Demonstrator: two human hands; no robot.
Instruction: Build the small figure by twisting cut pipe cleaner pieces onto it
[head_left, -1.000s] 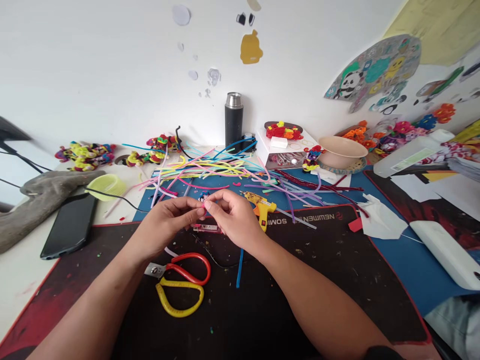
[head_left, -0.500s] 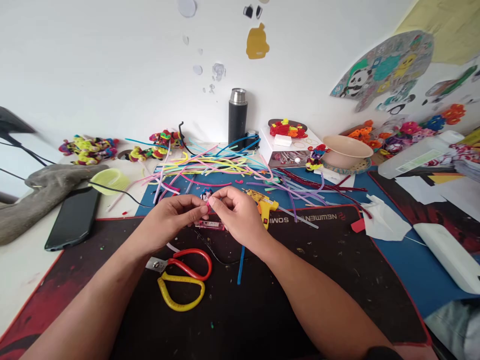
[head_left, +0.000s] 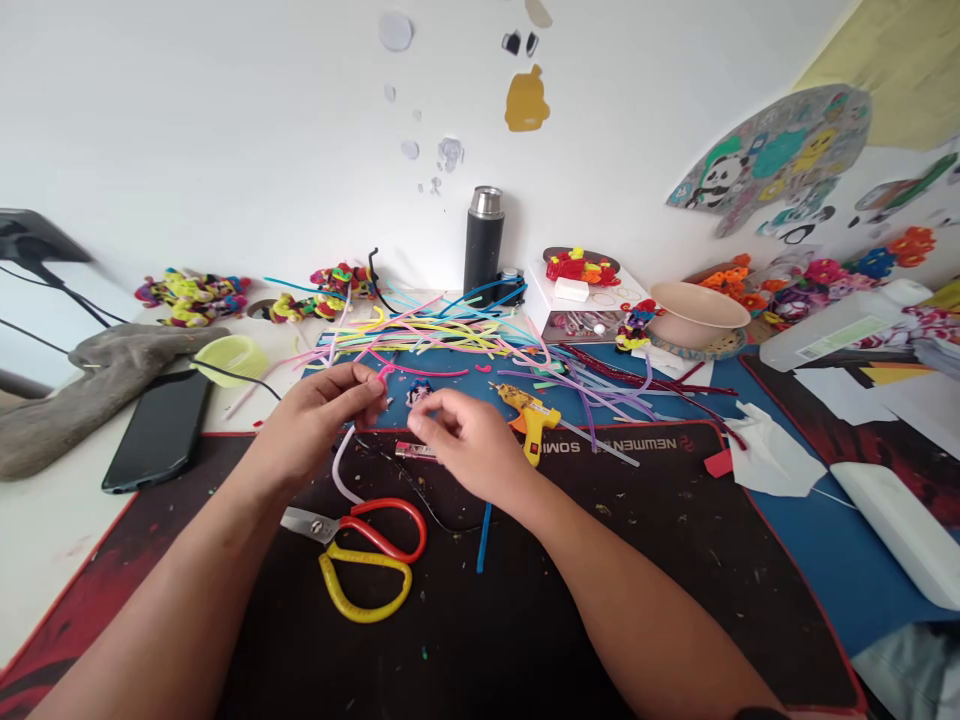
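My left hand (head_left: 330, 405) pinches a small pink piece of pipe cleaner (head_left: 386, 372) between thumb and fingertips. To its right is my right hand (head_left: 472, 445), its fingers loosely bent and slightly apart, with nothing visible in them. Behind the right fingertips sits a small coloured pipe-cleaner figure (head_left: 420, 392). A lilac pipe cleaner (head_left: 341, 470) curves down below my left hand. On the dark mat lie scissors (head_left: 367, 555) with one red and one yellow handle. A blue pipe-cleaner piece (head_left: 484, 540) sticks out beneath my right wrist. The yellow glue gun (head_left: 538, 420) rests just beyond my right hand.
A heap of pipe cleaners (head_left: 427, 330) spreads across the back. Behind it stand a black flask (head_left: 484, 245) and a white box (head_left: 536, 300), with a beige bowl (head_left: 697, 315) to the right. A phone (head_left: 157, 430) lies left. A cable (head_left: 420, 490) crosses the mat.
My hands have come apart from their pinch together. The left has moved left and up with the pink piece; the right has let go, and its fingers have loosened. The view has shifted slightly.
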